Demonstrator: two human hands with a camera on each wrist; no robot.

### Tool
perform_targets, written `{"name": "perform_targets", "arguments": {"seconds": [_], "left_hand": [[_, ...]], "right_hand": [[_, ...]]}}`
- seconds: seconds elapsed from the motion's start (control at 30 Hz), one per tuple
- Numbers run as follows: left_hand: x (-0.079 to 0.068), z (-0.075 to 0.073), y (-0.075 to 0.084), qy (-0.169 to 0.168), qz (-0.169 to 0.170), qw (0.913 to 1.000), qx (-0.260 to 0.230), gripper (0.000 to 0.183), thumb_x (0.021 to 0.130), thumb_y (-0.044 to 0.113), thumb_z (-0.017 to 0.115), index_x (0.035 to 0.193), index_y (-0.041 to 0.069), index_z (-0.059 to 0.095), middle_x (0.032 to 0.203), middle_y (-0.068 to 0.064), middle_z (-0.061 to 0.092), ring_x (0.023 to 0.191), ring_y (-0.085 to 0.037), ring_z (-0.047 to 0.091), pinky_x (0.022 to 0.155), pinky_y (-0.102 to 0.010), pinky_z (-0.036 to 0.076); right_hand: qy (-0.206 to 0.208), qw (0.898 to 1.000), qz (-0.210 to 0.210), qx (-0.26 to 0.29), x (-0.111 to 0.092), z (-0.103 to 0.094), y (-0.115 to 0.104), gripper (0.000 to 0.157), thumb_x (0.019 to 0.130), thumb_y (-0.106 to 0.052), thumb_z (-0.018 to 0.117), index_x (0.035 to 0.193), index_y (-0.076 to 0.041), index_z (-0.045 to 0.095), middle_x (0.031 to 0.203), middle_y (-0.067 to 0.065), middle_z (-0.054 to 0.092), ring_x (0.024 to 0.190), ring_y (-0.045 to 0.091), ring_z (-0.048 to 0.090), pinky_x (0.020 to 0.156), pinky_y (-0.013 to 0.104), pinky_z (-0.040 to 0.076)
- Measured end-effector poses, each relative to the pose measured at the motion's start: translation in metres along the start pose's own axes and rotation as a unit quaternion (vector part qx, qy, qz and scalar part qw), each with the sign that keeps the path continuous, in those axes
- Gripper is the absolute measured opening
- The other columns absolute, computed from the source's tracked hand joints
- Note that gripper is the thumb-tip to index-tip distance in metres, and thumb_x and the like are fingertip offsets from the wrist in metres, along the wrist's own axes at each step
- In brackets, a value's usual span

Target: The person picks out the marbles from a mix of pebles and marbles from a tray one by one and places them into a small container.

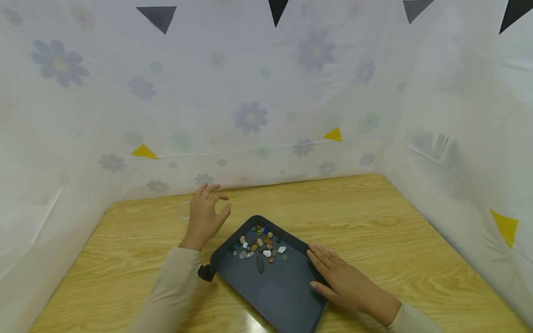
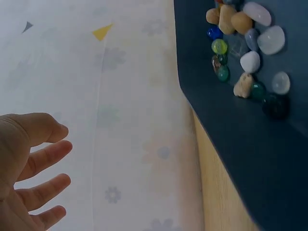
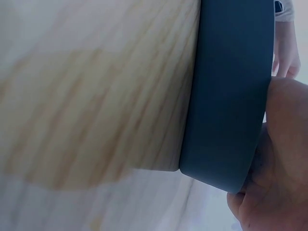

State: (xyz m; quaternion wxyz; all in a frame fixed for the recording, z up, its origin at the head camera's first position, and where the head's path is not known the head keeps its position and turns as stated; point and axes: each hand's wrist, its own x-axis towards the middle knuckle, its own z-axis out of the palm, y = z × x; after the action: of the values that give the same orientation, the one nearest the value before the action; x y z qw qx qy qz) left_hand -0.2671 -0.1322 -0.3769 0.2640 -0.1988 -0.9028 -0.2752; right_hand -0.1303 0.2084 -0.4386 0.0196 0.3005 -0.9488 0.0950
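A dark rectangular tray (image 1: 287,286) lies at a slant on the wooden table. Small polished stones and pebbles (image 1: 267,253) in white, tan, green and blue are gathered toward its far end, with a long dark green stone (image 1: 260,264) nearest the bare part. My right hand (image 1: 347,284) rests over the tray's right rim, fingers extended; in the right wrist view it lies against the tray wall (image 3: 228,96). Beyond the left side of the tray, my left hand (image 1: 205,215) is raised with thumb and fingers apart, holding nothing. The left wrist view shows its loosely bent fingers (image 2: 45,190).
A clear ring-shaped object (image 1: 183,210) sits behind my left hand, partly covered by it. White flower-patterned sheeting (image 1: 250,83) encloses the table's back and sides. A small black object (image 1: 207,273) shows between my left sleeve and the tray corner.
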Motion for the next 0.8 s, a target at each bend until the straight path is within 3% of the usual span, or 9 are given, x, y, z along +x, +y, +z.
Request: {"name": "perform_targets", "arguments": {"seconds": [0.23,0.37,0.5,0.63,0.8], "left_hand": [[0.008,0.017,0.022,-0.017,0.032,0.9991,-0.022,0.015,0.083,0.016,0.074,0.096,0.007,0.072,0.128,-0.018,0.057,0.131,-0.043,0.038,0.103,-0.068,0.028],[0.009,0.034,0.027,-0.038,0.053,0.9977,-0.014,0.015,0.082,0.017,0.076,0.094,0.009,0.073,0.126,-0.016,0.059,0.127,-0.042,0.043,0.102,-0.065,0.033],[0.006,0.046,0.030,-0.111,0.041,0.9930,0.000,0.016,0.083,0.021,0.076,0.095,0.011,0.073,0.130,-0.014,0.057,0.130,-0.039,0.042,0.103,-0.063,0.033],[0.002,0.056,0.031,-0.185,0.020,0.9825,0.018,0.017,0.082,0.023,0.077,0.095,0.013,0.074,0.135,-0.013,0.054,0.134,-0.039,0.037,0.104,-0.064,0.031],[-0.006,0.066,0.028,-0.224,0.009,0.9745,0.017,0.016,0.080,0.021,0.079,0.093,0.014,0.074,0.137,-0.015,0.052,0.136,-0.041,0.033,0.103,-0.065,0.030]], "right_hand": [[0.000,1.000,-0.001,0.000,-0.001,0.000,0.000,0.069,0.100,-0.048,0.042,0.149,-0.001,0.030,0.156,0.017,0.025,0.143,0.029,0.025,0.113,0.048,0.028],[0.006,1.000,-0.006,-0.003,-0.001,0.001,0.001,0.069,0.100,-0.048,0.042,0.148,0.000,0.032,0.155,0.017,0.026,0.143,0.030,0.026,0.112,0.048,0.029],[0.007,1.000,-0.009,-0.006,-0.001,0.001,0.001,0.068,0.100,-0.048,0.043,0.148,0.000,0.032,0.155,0.018,0.026,0.143,0.030,0.027,0.112,0.049,0.029],[-0.001,1.000,-0.004,-0.002,0.000,0.001,0.000,0.068,0.100,-0.047,0.044,0.149,0.000,0.031,0.156,0.017,0.025,0.143,0.030,0.025,0.113,0.049,0.028],[-0.007,1.000,0.001,0.004,0.000,0.000,-0.001,0.069,0.100,-0.046,0.045,0.149,-0.001,0.030,0.156,0.017,0.025,0.144,0.030,0.024,0.113,0.049,0.027]]}}
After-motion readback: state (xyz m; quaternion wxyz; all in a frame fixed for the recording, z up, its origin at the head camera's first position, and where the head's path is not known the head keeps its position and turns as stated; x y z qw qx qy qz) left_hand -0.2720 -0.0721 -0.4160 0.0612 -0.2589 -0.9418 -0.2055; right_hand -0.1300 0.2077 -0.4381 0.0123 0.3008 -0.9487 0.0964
